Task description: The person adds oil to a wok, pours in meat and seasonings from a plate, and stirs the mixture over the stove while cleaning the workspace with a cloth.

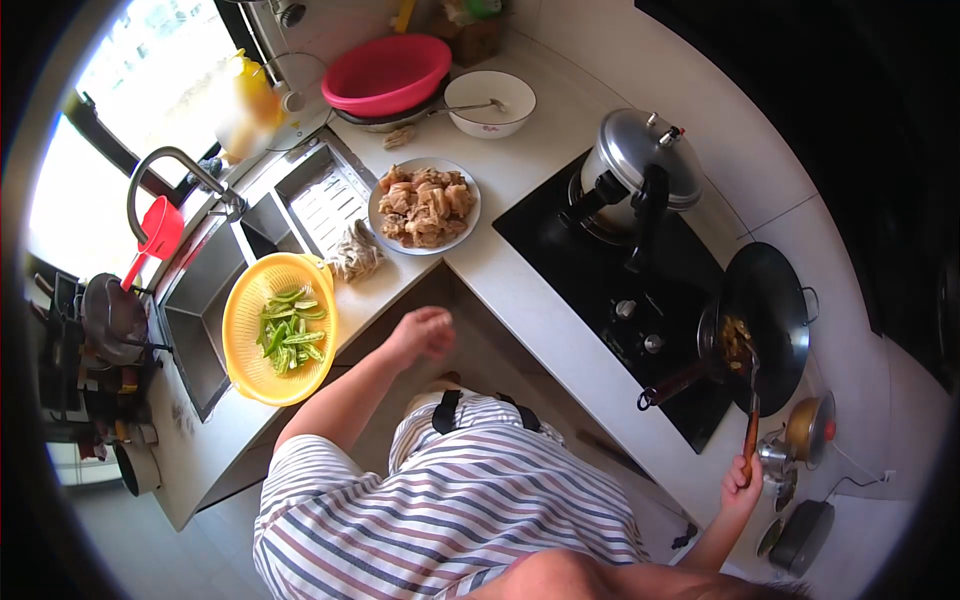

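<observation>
My right hand (741, 484) grips the wooden handle of a metal spatula (754, 390), whose head rests among browned food pieces (735, 341) in a black wok (772, 322) on the hob. My left hand (426, 332) hangs in front of the counter corner, its fingers curled and blurred; it touches nothing that I can see. Left of it, a yellow plastic colander (244, 330) holds sliced green peppers (292, 337) over the sink edge. A plate (472, 225) heaped with chopped meat (426, 206) stands on the counter, beside a crumpled cloth (356, 255).
A pressure cooker (649, 157) stands on the black gas hob (600, 277). Behind the plate are a white bowl (487, 124) with a spoon and a pink basin (386, 75). The sink (202, 300) has a curved faucet (142, 169) and a red dipper (161, 229). Small pots (806, 431) stand beyond the wok.
</observation>
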A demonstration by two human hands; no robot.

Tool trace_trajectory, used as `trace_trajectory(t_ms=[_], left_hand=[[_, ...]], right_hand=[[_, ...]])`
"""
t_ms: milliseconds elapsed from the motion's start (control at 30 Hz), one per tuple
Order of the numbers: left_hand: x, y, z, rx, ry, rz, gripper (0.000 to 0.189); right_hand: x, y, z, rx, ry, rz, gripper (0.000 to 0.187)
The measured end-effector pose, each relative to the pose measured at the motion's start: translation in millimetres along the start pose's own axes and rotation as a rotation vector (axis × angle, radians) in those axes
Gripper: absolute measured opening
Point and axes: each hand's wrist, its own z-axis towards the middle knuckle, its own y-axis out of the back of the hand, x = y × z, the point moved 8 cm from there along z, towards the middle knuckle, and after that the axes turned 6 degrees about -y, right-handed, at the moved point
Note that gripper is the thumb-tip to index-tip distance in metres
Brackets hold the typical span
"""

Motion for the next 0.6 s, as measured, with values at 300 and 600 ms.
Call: trace_trajectory(t_ms=[300,600], left_hand=[[-52.7,57.6,120.6,-0.295,-0.076,-0.546,0.041],[-18.8,102.6,167.5,-0.144,-0.113,-0.596,0.026]], right_hand=[[-10.7,3.2,17.6,-0.248,0.1,-0.012,0.014],[31.4,-44.4,-40.2,-0.083,-0.023,-0.085,0.017]])
